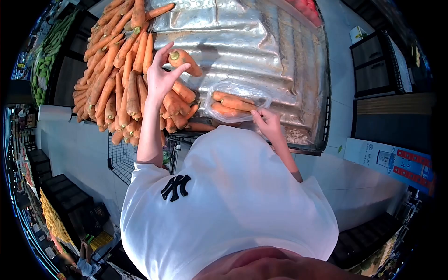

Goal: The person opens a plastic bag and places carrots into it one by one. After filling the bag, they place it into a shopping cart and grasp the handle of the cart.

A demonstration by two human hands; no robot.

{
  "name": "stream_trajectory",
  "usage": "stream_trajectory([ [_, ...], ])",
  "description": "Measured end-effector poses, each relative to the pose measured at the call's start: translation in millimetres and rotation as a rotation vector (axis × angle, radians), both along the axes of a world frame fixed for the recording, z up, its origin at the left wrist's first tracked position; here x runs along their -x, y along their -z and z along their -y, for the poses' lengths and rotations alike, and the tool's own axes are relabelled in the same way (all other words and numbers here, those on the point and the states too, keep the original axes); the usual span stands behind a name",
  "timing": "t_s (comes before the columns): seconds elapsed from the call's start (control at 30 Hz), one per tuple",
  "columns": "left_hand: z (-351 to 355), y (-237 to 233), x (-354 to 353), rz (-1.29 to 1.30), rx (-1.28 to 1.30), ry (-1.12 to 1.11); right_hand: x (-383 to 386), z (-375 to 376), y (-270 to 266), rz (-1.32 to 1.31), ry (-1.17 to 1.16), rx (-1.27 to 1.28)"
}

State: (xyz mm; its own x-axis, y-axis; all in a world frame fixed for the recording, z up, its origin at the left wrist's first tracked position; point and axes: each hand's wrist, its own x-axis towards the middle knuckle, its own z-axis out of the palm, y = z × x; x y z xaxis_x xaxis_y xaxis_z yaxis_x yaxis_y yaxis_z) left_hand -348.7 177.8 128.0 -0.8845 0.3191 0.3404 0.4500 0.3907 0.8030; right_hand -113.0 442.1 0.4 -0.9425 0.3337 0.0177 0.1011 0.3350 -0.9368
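My left hand [164,77] is raised over the right edge of the carrot pile [109,79], with a thick carrot [189,63] held by its top end between thumb and fingers. A clear plastic bag [214,91] lies on the silver padded sheet [233,42], near the display's front edge. Inside the bag are several carrots [233,103]. At the bag's right side, my right hand [267,122] pinches its edge, close to the tip of one carrot.
Below the pile stands a black wire basket [120,156]. Red produce [305,10] lies at the display's far right corner. Green vegetables [46,60] fill a stand at left. A blue and white printed box [392,161] is at right. A person [86,266] is at lower left.
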Motion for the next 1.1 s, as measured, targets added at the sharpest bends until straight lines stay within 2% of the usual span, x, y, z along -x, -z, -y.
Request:
stream_trajectory([
  [0.1, -7.2, 12.9, -31.3, 0.337, -0.568, 0.013, 4.9, 3.3, -7.7, -0.007, 0.008, 0.046],
  [0.17, -14.8, 31.3, -57.7, 0.598, -0.768, 0.006, 10.9, 5.6, -18.9, -0.095, -0.002, 0.133],
  [0.23, -20.8, 50.5, -77.3, 0.815, -0.872, 0.047, 12.9, 4.5, -31.2, -0.116, -0.032, 0.163],
  [0.3, -28.4, 62.4, -95.3, 0.932, -0.897, 0.038, 12.3, 1.0, -39.9, -0.071, -0.094, 0.141],
  [0.33, -27.9, 68.5, -100.3, 0.979, -0.887, 0.038, 12.7, -1.6, -39.9, -0.075, -0.113, 0.023],
  [0.43, -18.9, 79.1, -99.7, 1.095, -0.874, 0.052, 10.6, -3.2, -47.3, -0.044, -0.121, 0.057],
  [0.73, -20.1, 64.6, -100.5, 1.058, -0.893, 0.098, 9.0, -4.0, -56.3, -0.153, -0.124, 0.136],
  [0.83, -20.5, 66.0, -100.2, 1.064, -0.878, 0.121, 5.5, -11.4, -51.2, -0.117, -0.193, 0.185],
  [1.1, -25.6, 58.8, -103.3, 1.026, -0.906, 0.183, 2.0, -11.3, -52.8, -0.153, -0.110, 0.263],
])
